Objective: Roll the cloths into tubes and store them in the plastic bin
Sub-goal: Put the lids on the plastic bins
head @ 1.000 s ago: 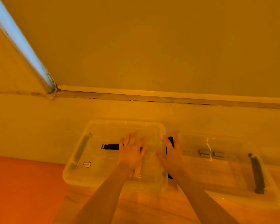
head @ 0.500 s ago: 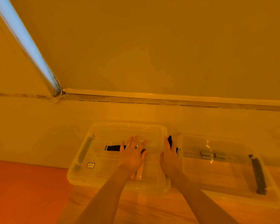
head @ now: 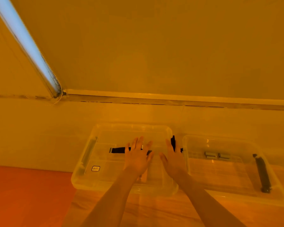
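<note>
A clear plastic bin [head: 84, 163] stands against the wall on the wooden surface. My left hand [head: 137, 157] hovers flat over its middle, fingers spread, holding nothing. My right hand [head: 175, 158] is over the bin's right side, fingers extended and empty. A dark handle strap [head: 117, 150] shows under my left hand, and a dark clip [head: 173, 141] sits at the bin's right rim. No cloth is visible in this view.
A second clear piece, a lid or bin [head: 233, 174], lies to the right with a dark handle [head: 262, 173] on its right side. An orange surface [head: 23, 194] lies left. The wall and a window ledge [head: 154, 97] rise directly behind.
My right hand has shifted from the gap between the two clear pieces to above the left bin's right side. My left hand stayed over the bin. The view tilted slightly.
</note>
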